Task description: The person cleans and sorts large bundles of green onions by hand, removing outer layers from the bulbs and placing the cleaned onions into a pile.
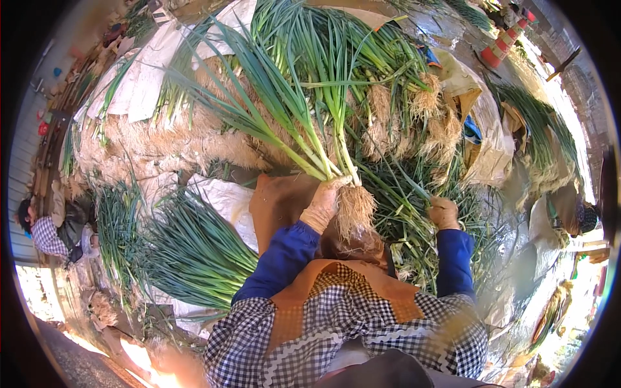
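Note:
My left hand (326, 202) is closed around the white stems of a small bunch of green onions (299, 123), just above their roots. The long leaves fan out away from me, and the pale, shaggy roots (355, 210) hang over my lap. Off to the right, my right hand (444, 213) is curled closed above a heap of loose green leaves (414, 242). One long onion leaf (414, 185) runs into its fingers, which partly hide its end. Brown cloth (278, 207) covers my lap under the bunch.
Ahead lies a big pile of green onions, roots (213, 145) toward me, partly under white sheeting (139, 81). A neat stack of onions (194, 249) lies at left on sheeting. People sit at far left (55, 233) and far right (569, 213). A striped traffic cone (503, 46) stands back right.

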Demonstrator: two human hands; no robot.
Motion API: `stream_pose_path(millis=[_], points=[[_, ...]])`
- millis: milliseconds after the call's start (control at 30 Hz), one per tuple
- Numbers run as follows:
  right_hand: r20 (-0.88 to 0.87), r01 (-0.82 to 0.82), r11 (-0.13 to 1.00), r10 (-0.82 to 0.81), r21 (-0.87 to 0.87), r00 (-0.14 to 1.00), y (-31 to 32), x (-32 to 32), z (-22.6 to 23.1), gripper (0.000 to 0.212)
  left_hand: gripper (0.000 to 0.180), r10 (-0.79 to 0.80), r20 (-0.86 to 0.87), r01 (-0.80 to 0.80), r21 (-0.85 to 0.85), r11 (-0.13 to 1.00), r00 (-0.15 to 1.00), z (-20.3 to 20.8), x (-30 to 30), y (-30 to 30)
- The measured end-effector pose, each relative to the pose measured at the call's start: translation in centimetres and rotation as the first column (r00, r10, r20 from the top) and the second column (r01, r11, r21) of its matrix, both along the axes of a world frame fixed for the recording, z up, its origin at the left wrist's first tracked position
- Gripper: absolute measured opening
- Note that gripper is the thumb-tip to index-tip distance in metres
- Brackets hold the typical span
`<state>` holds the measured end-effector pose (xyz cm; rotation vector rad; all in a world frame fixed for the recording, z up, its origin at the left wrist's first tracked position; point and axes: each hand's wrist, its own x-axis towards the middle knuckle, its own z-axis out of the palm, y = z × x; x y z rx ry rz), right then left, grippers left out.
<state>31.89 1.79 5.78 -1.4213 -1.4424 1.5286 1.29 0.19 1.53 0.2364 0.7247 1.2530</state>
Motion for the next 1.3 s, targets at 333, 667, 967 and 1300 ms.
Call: stream_pose_path(millis=[333,667,967,1300], points=[[-0.399,-0.115,0.984,0.053,-0.133,0.915,5.6,-15.9,-1.2,0.014,0.026,0.028,0.007,-0.029,0.088,0.996,1.0,-1.0,-2.0,-1.4],[-0.789,-0.128,0.967,-0.099,-0.22,0.606,3.0,-15.9,-1.1,0.023,0.036,-0.024,0.046,0.014,0.219,0.976,0.999,-1.1,-0.2,-0.7],[0.178,-0.032,0.518,-0.234,0.855,0.956,8.7,-19.4,-0.1,0.023,0.03,-0.174,0.28,0.13,0.169,0.977,0.944,0.7,0.4,-1.2],[0.664,-0.628,0.666,0.258,0.403,0.701,17.0,-14.0,-5.3,0.025,0.035,-0.022,0.383,-0.119,0.339,0.933,0.923,1.6,-5.5,0.7]])
